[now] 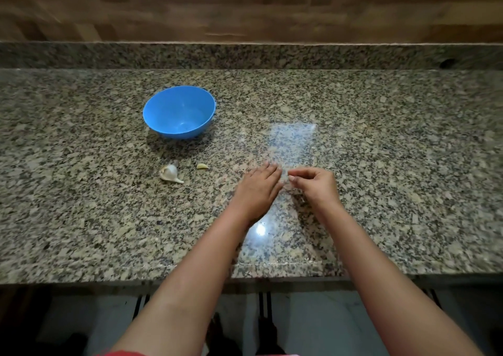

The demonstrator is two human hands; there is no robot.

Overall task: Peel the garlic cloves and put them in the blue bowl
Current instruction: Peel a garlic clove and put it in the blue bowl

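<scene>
The right hand (315,185) is curled, its fingertips pinched together over something too small and blurred to be made out. Just beside it, the left hand (257,189) is laid flat, fingers straight and close together, on the speckled, glossy granite counter (381,165). Left of the fingers, a yellowish peeled clove (202,166) and a papery white garlic piece (170,173) are seen; beyond them stands the round, smooth plastic blue bowl (179,112).

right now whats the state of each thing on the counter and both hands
blue bowl: upright, nothing visible inside
garlic bulb: on the counter, partly broken apart
loose clove: lying beside the bulb, untouched
left hand: fingers straight, flat on the counter
right hand: fingers curled, pinching something too small to identify
</scene>
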